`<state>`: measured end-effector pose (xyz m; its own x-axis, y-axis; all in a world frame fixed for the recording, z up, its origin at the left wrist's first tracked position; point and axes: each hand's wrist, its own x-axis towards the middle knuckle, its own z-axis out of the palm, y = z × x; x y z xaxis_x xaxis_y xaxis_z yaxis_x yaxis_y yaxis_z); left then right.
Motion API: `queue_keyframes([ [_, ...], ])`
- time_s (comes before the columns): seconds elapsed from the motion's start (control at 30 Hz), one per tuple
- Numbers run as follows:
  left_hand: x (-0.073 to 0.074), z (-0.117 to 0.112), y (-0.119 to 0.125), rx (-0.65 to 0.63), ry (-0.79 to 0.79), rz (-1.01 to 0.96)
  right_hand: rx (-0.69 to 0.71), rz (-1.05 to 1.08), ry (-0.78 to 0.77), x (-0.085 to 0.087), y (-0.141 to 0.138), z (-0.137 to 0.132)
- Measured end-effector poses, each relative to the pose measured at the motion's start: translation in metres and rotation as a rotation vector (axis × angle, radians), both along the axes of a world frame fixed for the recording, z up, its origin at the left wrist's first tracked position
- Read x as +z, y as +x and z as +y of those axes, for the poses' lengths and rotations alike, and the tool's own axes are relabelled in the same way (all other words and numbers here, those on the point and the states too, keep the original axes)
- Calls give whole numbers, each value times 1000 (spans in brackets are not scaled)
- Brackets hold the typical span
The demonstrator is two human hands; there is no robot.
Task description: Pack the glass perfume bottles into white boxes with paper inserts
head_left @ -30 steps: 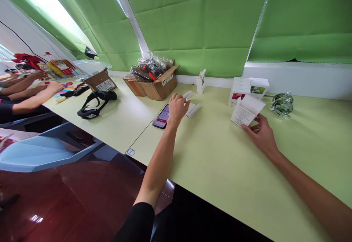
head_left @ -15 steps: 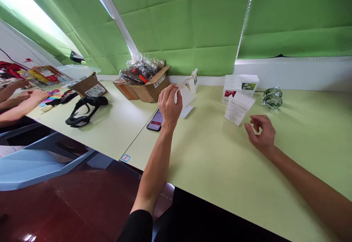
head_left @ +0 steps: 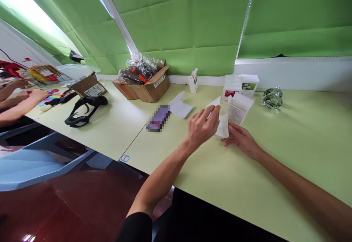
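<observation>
Backdrop: green pleated blinds hung behind a pale green table
Left hand: raised just over the table, fingers curled, thumb and fingertips pinched on the left edge of a white sheet
Right hand: low on the table, fingers stretched almost flat, tips touching the sheet's lower right corner; could not tell whether they gripped it or only steadied it
White sheet: folded, held tilted between both hands, near mid-table, just in front of the open printed carton
Printed carton: stood with its flap up, just beside the sheet, small print on its face
Behind it: stack of white boxes against the sill, glass ornament to their right
Left of the hands: second white card lay flat, phone beside it, small upright white box further back
Far left: cardboard box full of wrapped glass jars, black headset on the table, another person's hands at the table's end, well apart from the sheet
</observation>
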<state>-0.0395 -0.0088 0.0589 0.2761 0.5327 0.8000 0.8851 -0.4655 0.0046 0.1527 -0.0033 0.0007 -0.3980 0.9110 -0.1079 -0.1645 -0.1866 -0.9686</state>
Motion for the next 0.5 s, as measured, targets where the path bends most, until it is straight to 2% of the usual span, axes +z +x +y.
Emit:
queue_keyframes([
  [0.17, -10, -9, 7, -128, -103, 94, -37, 134, -58, -1, 4, 3],
  [0.27, -12, -5, 5, -278, -139, 73, -70, 145, -66, 0, 4, 4],
  [0.33, -13, 0, 6, -351, -185, -53, -76, 142, -61, 2, 3, 4],
  [0.4, -15, 3, 9, -308, -284, -275, -89, 136, -48, 3, 2, 4],
  [0.5, -16, 6, 14, -225, -600, -636, -136, 132, -20, 4, 2, 3],
])
